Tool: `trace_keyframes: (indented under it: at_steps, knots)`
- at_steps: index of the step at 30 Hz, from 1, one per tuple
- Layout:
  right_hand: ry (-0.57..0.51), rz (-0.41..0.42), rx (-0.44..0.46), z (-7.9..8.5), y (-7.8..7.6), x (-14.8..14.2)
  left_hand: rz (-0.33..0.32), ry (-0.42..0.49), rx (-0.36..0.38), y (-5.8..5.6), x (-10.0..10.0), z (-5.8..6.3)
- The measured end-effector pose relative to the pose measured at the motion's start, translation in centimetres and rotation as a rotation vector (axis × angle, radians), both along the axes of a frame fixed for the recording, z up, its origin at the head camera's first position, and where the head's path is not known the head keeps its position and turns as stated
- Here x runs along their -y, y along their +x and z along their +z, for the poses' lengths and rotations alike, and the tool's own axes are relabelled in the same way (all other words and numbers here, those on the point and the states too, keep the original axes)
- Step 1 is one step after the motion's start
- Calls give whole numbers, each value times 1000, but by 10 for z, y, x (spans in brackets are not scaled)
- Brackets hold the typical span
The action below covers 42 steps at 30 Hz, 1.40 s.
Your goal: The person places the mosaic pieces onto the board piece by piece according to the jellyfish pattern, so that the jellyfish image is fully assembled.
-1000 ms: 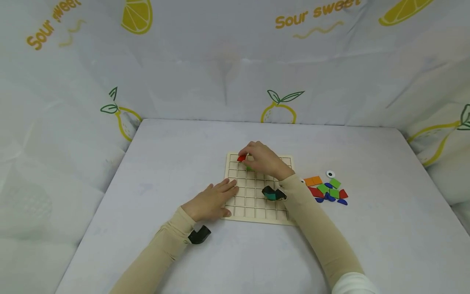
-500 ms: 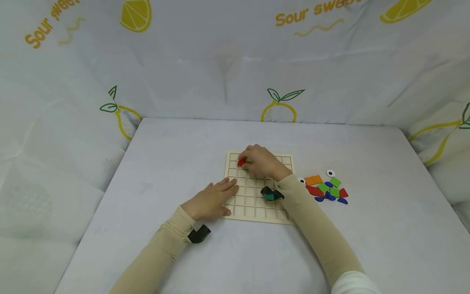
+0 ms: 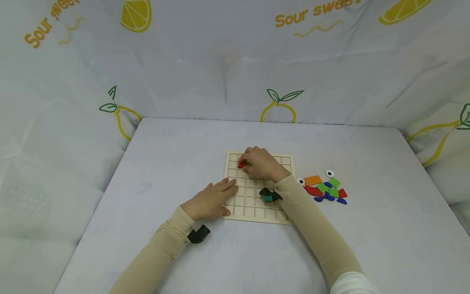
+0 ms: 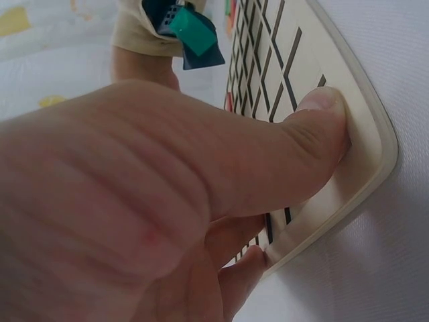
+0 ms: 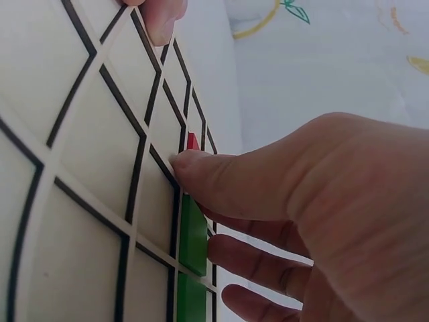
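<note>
A pale wooden board [image 3: 250, 202] with a square grid lies on the table. My right hand [image 3: 260, 163] is over its far left part, pinching a small red tile [image 3: 241, 164] between thumb and fingers. Close up in the right wrist view, the thumb covers most of that red tile [image 5: 193, 141]. Two green tiles [image 5: 193, 235] sit in grid squares right beside it, under the fingers. My left hand [image 3: 211, 200] rests with extended fingers on the board's left side. In the left wrist view, its thumb [image 4: 322, 111] presses near the board's corner.
Right of the board lies a loose group of pieces: orange tiles [image 3: 313, 180], a larger red piece [image 3: 313, 191], green tiles [image 3: 334, 192], several blue half-rounds [image 3: 342, 201] and white eye discs [image 3: 329, 173]. A lemon-print cloth [image 3: 220, 61] hangs behind the table.
My right hand has drawn the red tile slightly nearer along the board's far left part, and a green tile there is now mostly covered. The left hand stays put.
</note>
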State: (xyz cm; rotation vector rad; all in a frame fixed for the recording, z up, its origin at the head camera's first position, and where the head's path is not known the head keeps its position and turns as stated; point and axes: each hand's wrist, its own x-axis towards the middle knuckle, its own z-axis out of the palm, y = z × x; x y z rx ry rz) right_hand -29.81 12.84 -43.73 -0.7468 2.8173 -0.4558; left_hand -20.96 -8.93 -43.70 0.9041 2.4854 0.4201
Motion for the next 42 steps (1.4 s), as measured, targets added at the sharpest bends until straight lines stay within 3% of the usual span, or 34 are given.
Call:
trace_keyframes:
  at_steps: [11,23,26,33,38,42]
  knots:
    - [-1,10,25,0,1,-2,-2,1,-5,0,0,-1]
    - [24,12,35,16,9,-2,-4,-11,-10,0,-1,1]
    - [-62,16,39,26,11,-7,-4,-2,-6,0,-1,1]
    - [-428,3,88,57,29,-26,2,11,12,1,0,5]
    - [-475,-40,54,75,42,-44,12,19,14,2,-1,4]
    - [-460,-87,24,80,51,-66,16,16,14,2,-1,3]
